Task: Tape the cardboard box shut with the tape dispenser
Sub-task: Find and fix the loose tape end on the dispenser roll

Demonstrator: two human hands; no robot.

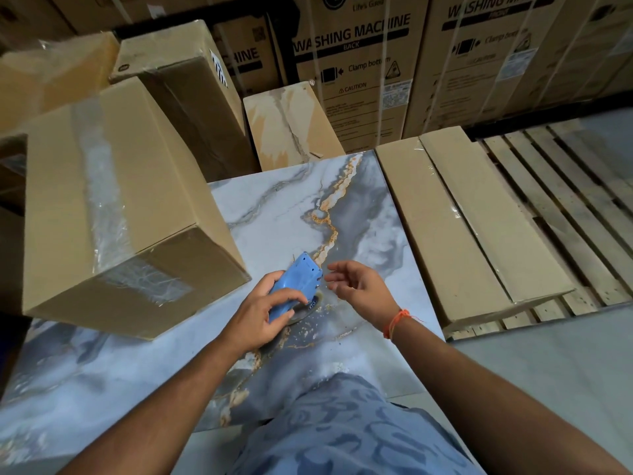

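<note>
Fingers [291, 298] of the left hand [260, 313] wrap the blue plastic handheld tape dispenser [296, 286], thumb on its near face, body pointing far and slightly right. Tape roll partly visible beneath the dispenser, at or just above the grey-blue marble-patterned desk [359, 207]; contact with the desk cannot be told.

Left of scene: large brown cardboard box [113, 207] sits on the desk's left part, tilted in view, just left of the dispenser. Clear tape already runs along its top seam and down the near end face. Whether any seam is left open is not visible from here.

Centre: dispenser held near the box's near-right corner, apart from it.

Right: right hand [359, 286] hovers just beside the dispenser's far end, fingers spread loosely, holding nothing. Orange thread band on that wrist. Flat cardboard packs [462, 217] lie past the desk's right edge, on a wooden pallet [565, 186].

Judgement: step in hand looks like readying the dispenser, probably freeing the tape end.

To do it well:
- Keep a firm left grip so the roll does not spin.
- Right fingertips find the loose end at the blade, clear of the teeth.
- Pull out a short tab only, keeping it from folding onto itself.
- Anchor the tab on a side face of the box before drawing along the seam.
</note>
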